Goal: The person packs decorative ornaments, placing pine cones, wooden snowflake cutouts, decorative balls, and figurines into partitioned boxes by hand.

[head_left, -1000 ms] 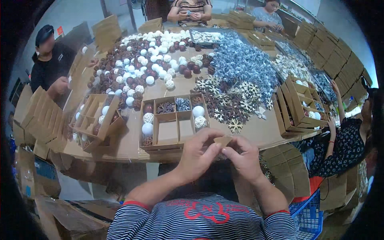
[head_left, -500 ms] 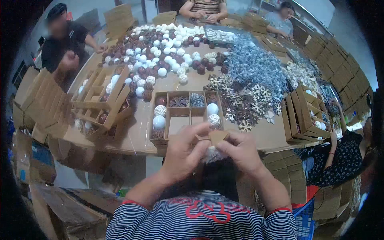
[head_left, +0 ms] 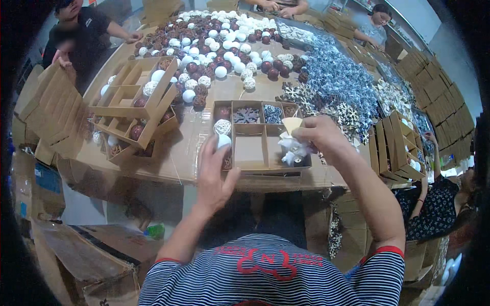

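My right hand point(head_left: 322, 136) pinches a white, fluffy-looking ornament with a pale tan cone-shaped piece point(head_left: 292, 124) above the right side of a divided cardboard box point(head_left: 249, 148). My left hand point(head_left: 214, 178) is at the box's left edge. Its fingers are stretched beside a white ball point(head_left: 223, 141) and its thumb stands apart. In the box's left column are a white woven ball point(head_left: 222, 127) and a dark red ball point(head_left: 222, 112). A brown snowflake point(head_left: 246, 116) and a grey-white bundle point(head_left: 272, 114) fill back compartments. The ornament and my hand partly hide the right column.
Stacked divided boxes point(head_left: 122, 111) stand at left, with more boxes point(head_left: 393, 148) at right. Loose balls point(head_left: 219, 51) spread across the far table beside brown and white snowflakes point(head_left: 344, 112) and a silvery tinsel heap point(head_left: 339, 76). Several other people work around the table.
My hands have moved apart. The right has carried the white ornament forward and right over the box; the left has let go and shifted to the box's left edge.
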`<state>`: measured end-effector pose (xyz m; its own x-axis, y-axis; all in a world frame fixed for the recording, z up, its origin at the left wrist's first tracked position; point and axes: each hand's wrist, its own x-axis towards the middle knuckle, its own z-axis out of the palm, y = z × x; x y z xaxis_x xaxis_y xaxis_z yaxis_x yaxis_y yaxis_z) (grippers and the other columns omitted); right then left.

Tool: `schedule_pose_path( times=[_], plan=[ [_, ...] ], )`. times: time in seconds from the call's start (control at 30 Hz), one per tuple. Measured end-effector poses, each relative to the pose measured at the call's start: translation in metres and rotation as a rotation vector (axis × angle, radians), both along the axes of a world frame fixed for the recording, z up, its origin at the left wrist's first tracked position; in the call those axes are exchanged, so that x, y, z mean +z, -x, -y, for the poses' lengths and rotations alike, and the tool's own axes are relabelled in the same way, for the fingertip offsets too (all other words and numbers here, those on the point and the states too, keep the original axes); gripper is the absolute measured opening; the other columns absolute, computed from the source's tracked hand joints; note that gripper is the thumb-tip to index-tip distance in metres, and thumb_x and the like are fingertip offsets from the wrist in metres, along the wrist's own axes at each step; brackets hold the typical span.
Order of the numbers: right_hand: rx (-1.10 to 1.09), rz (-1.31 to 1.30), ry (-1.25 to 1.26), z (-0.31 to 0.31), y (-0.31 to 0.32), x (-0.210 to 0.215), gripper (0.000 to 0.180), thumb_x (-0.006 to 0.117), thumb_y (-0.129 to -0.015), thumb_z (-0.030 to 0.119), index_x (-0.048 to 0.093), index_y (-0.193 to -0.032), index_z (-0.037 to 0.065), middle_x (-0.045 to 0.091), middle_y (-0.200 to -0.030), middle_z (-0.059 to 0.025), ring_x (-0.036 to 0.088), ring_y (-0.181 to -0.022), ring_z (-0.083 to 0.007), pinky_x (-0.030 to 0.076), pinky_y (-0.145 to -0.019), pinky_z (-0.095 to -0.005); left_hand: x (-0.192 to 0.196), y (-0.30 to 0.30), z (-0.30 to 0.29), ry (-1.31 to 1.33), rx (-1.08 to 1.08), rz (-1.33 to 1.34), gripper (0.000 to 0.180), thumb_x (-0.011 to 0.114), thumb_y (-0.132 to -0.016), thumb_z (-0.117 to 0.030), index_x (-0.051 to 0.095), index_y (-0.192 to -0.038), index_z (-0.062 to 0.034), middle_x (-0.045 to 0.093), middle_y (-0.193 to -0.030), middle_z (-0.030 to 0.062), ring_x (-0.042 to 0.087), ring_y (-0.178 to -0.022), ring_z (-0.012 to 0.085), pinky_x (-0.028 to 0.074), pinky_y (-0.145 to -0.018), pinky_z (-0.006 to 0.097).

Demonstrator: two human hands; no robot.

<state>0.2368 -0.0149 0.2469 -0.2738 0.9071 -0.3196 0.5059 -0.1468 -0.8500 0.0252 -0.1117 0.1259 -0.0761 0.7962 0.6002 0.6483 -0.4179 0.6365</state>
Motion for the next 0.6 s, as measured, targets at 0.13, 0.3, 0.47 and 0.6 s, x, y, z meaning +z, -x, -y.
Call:
schedule_pose_path(
  times=[0.13, 0.3, 0.47, 0.6],
  plan=[
    [0.105, 0.284, -0.061, -0.020, 0.005, -0.003, 0.016, 0.064, -0.064, 0.013, 0.062, -0.068, -0.003, 0.057, -0.059, -0.0095, 0.052, -0.050, -0.0141, 0.039, -0.047, -0.0272, 0.007, -0.010, 0.007, 0.012, 0.020, -0.083, 0.042, 0.056, -0.077, -0.024, 0.047, -0.108, 0.0029, 0.037, -0.121, 0.0262, 0.033, -0.115, 0.0425, 0.028, -0.095, 0.048],
    [0.304, 0.763, -0.195, -0.038, 0.024, -0.008, 0.031, 0.069, -0.055, 0.018, 0.064, -0.073, -0.006, 0.063, -0.074, -0.0189, 0.063, -0.066, -0.0262, 0.050, -0.062, -0.0337, 0.007, -0.013, 0.006, -0.018, 0.023, -0.119, 0.039, 0.060, -0.074, -0.020, 0.049, -0.104, 0.0018, 0.037, -0.121, 0.0253, 0.033, -0.113, 0.0444, 0.028, -0.094, 0.050],
    [0.371, 0.857, -0.149, -0.040, 0.038, -0.009, 0.029, 0.068, -0.059, 0.018, 0.063, -0.072, -0.008, 0.062, -0.075, -0.0205, 0.063, -0.067, -0.0274, 0.050, -0.061, -0.0348, 0.009, -0.016, 0.005, -0.064, 0.011, -0.127, 0.040, 0.063, -0.069, -0.016, 0.049, -0.101, 0.0024, 0.037, -0.120, 0.0258, 0.034, -0.111, 0.0456, 0.030, -0.092, 0.050],
    [0.341, 0.918, -0.102, -0.042, 0.039, -0.018, 0.027, 0.070, -0.061, 0.016, 0.063, -0.073, -0.007, 0.063, -0.072, -0.0176, 0.063, -0.063, -0.0250, 0.051, -0.057, -0.0351, 0.012, -0.018, 0.006, -0.067, -0.001, -0.146, 0.041, 0.064, -0.069, -0.016, 0.049, -0.101, 0.0025, 0.038, -0.119, 0.0255, 0.034, -0.110, 0.0459, 0.030, -0.091, 0.051]
  ],
)
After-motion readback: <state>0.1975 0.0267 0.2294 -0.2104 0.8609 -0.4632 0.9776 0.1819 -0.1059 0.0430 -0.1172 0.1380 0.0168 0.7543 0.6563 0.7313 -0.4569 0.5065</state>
